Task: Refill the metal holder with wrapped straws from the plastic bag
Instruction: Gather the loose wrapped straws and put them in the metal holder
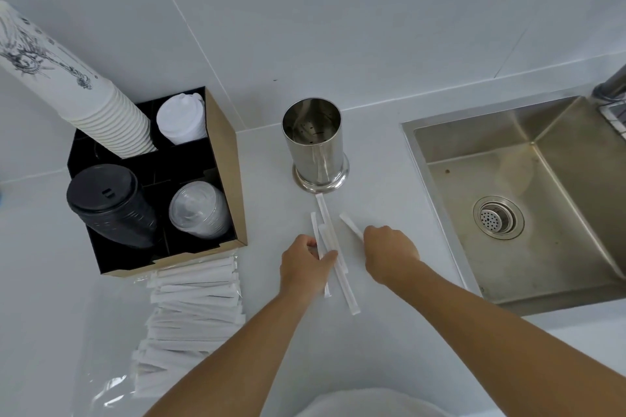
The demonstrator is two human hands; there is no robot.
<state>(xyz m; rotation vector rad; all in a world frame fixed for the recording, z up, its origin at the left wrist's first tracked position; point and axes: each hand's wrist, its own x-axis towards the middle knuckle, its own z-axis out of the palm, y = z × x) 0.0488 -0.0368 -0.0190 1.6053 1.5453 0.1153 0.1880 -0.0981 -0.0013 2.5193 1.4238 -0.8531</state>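
Note:
The shiny metal holder (316, 145) stands upright on the white counter, with nothing inside it. Just in front of it lie a few wrapped straws (330, 230) loose on the counter. My left hand (305, 264) pinches two or three of them between thumb and fingers. My right hand (389, 254) is closed on the near end of another single straw (350, 225) that points up and left. The clear plastic bag (101, 376) with several wrapped straws (194, 308) lies at the lower left.
A cardboard organiser (227, 159) at the left holds stacked paper cups (67, 78), black lids (108, 203), white lids (181, 118) and clear lids (198, 206). A steel sink (528, 200) fills the right side, with a tap base (613, 88) at its far corner.

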